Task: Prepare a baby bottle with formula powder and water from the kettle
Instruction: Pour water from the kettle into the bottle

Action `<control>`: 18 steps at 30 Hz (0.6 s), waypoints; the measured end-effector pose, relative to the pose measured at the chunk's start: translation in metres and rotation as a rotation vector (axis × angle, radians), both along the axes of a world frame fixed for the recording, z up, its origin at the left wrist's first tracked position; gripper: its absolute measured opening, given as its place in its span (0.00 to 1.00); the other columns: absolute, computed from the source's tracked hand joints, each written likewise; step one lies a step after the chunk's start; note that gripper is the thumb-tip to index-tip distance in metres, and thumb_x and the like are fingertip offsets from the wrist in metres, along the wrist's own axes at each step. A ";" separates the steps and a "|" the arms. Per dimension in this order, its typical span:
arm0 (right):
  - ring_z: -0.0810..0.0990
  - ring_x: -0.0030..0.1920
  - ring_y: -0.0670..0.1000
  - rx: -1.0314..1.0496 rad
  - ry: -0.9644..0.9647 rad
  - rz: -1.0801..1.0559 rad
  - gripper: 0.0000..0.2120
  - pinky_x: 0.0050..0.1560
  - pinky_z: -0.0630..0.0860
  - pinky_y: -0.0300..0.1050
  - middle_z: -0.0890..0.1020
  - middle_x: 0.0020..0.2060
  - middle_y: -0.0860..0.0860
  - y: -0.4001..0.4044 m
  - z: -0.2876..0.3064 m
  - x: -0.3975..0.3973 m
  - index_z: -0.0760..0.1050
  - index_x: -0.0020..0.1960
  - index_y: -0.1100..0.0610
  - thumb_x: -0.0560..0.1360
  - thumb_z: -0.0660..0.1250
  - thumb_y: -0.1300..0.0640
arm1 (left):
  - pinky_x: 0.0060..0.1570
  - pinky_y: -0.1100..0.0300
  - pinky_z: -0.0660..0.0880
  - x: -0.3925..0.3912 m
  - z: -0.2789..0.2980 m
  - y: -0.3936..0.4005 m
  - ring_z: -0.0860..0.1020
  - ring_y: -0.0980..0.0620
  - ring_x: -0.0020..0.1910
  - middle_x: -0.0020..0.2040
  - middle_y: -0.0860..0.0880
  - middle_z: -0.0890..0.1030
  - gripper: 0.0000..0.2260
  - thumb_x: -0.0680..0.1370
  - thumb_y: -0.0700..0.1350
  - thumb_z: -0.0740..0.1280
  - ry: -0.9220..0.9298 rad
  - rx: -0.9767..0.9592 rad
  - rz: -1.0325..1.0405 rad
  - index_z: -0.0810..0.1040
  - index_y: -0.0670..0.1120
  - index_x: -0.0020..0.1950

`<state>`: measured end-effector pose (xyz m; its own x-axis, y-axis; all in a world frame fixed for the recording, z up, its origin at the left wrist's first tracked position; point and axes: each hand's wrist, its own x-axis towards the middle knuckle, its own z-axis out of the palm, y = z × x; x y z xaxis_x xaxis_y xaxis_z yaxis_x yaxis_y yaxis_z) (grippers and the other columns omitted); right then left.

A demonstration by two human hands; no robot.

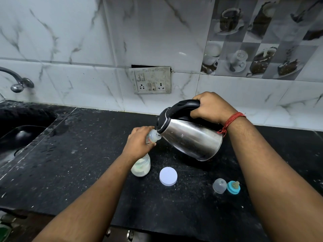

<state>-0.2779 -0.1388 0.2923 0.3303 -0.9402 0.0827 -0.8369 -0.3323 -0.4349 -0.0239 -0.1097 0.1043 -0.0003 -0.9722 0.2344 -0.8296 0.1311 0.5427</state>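
Observation:
My left hand (139, 143) grips a clear baby bottle (152, 136) above the black counter, its open neck pointing at the kettle spout. A steel kettle (190, 137) with a black lid and handle is tilted leftward, its spout touching the bottle's mouth. My right hand (208, 107) holds the kettle's handle from above. Under my left wrist stands a clear jar of white formula powder (141, 167), partly hidden. Its white round lid (168, 176) lies flat to the right. The bottle's clear cap (219, 186) and blue teat ring (233, 187) lie near my right forearm.
A black sink (21, 135) is sunk into the black counter (87, 154) at the left, with a metal tap (17, 82) above it. A switch and socket plate (151, 80) sits on the marble tile wall behind. The counter's front edge runs near the bottom.

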 end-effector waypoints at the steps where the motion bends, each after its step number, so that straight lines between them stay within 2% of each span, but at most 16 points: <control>1: 0.81 0.39 0.52 -0.001 0.006 0.004 0.04 0.38 0.77 0.45 0.82 0.36 0.49 -0.001 0.001 0.001 0.79 0.40 0.51 0.66 0.73 0.56 | 0.67 0.44 0.70 0.000 0.000 0.000 0.69 0.45 0.69 0.68 0.54 0.78 0.31 0.72 0.49 0.78 0.000 -0.002 -0.002 0.72 0.53 0.74; 5: 0.80 0.37 0.50 -0.006 0.024 0.011 0.05 0.35 0.72 0.42 0.82 0.35 0.49 -0.003 0.006 0.002 0.77 0.38 0.50 0.67 0.73 0.56 | 0.68 0.43 0.70 0.001 -0.001 -0.002 0.70 0.45 0.69 0.68 0.53 0.78 0.32 0.72 0.49 0.78 0.011 -0.004 0.002 0.72 0.53 0.74; 10: 0.79 0.37 0.50 -0.026 0.043 0.010 0.04 0.34 0.71 0.41 0.82 0.35 0.50 -0.008 0.010 0.000 0.78 0.39 0.51 0.66 0.73 0.56 | 0.69 0.45 0.69 0.001 -0.001 -0.003 0.69 0.46 0.70 0.69 0.53 0.78 0.32 0.73 0.49 0.78 0.018 -0.011 -0.001 0.72 0.51 0.75; 18: 0.80 0.38 0.52 -0.038 0.067 0.023 0.05 0.39 0.76 0.46 0.82 0.36 0.51 -0.013 0.014 0.003 0.80 0.41 0.53 0.66 0.73 0.55 | 0.68 0.47 0.70 -0.001 -0.001 -0.007 0.70 0.46 0.68 0.68 0.52 0.78 0.32 0.73 0.50 0.78 0.043 -0.017 -0.011 0.72 0.51 0.74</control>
<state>-0.2747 -0.1515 0.3067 0.3582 -0.9288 0.0953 -0.8556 -0.3674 -0.3647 -0.0251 -0.1166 0.1037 -0.0008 -0.9680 0.2510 -0.8039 0.1499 0.5756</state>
